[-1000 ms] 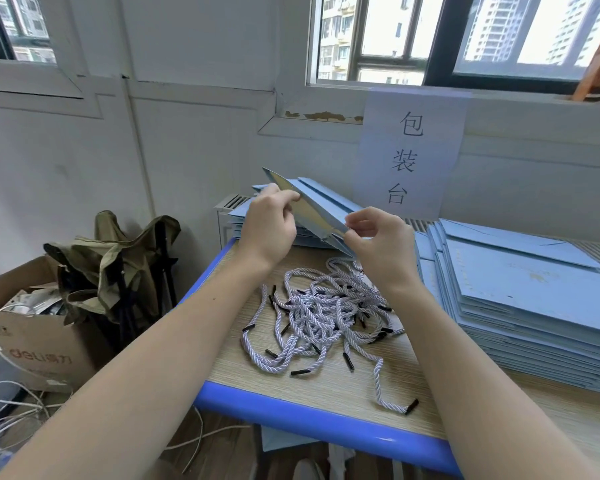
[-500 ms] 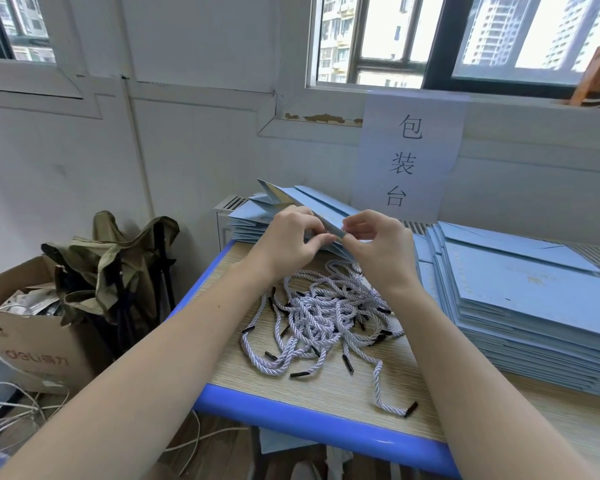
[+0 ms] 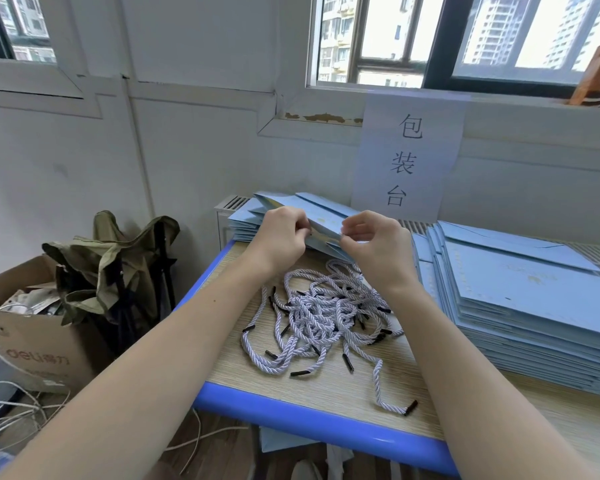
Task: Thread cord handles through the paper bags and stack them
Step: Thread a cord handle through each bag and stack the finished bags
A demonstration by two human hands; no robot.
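I hold a flat light-blue paper bag [image 3: 321, 220] above the far part of the table, tilted down to the right. My left hand [image 3: 283, 239] pinches its near edge on the left, fingers curled. My right hand [image 3: 374, 242] pinches the same edge a little to the right. A tangled pile of white twisted cord handles [image 3: 321, 315] with black tips lies on the table just below both hands. Whether a cord is between my fingers cannot be told.
A tall stack of flat blue bags [image 3: 520, 299] fills the table's right side. A smaller stack [image 3: 245, 221] lies at the back left. The wooden table has a blue front edge [image 3: 312, 419]. Left of it stand a folded green chair [image 3: 115, 268] and a cardboard box [image 3: 28, 341].
The bag has come down from a steeper raised tilt to a lower, flatter one. Both hands dropped with it and closed in on its near edge.
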